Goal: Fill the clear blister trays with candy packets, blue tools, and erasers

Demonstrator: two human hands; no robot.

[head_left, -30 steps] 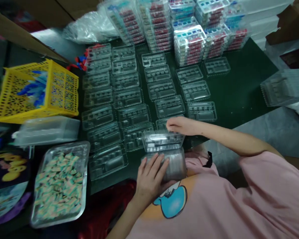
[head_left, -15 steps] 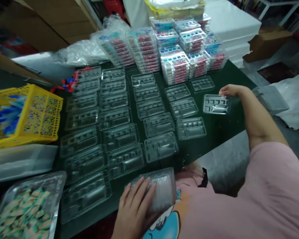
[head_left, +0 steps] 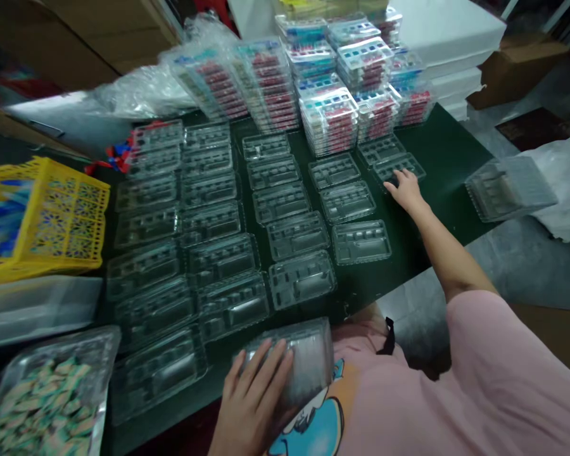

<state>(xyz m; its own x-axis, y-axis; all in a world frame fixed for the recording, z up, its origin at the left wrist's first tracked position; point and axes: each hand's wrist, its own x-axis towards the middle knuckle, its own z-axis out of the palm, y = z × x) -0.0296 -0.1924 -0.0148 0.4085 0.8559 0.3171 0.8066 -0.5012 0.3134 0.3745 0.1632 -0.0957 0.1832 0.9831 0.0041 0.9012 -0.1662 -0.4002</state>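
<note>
My left hand (head_left: 254,392) is wrapped over a stack of clear plastic trays (head_left: 308,361) at the table's near edge, against the pink shirt. Further right, my right hand (head_left: 405,189) rests its fingers on a single clear tray (head_left: 392,170), which lies on the green table (head_left: 460,152) just in front of another tray (head_left: 380,149). Several similar compartmented trays lie in columns across the table, among them one at the right column's near end (head_left: 361,242).
Tall stacks of filled packs (head_left: 330,120) stand along the back. At left are a yellow basket (head_left: 71,218) with blue items and a shallow container (head_left: 107,354) of small green-and-beige pieces. Another stack of clear trays (head_left: 513,187) sits at the right edge.
My right hand has moved left with the tray, which now lies flat by the back tray in the right column. My left hand remains on its stack. The view has shifted slightly.
</note>
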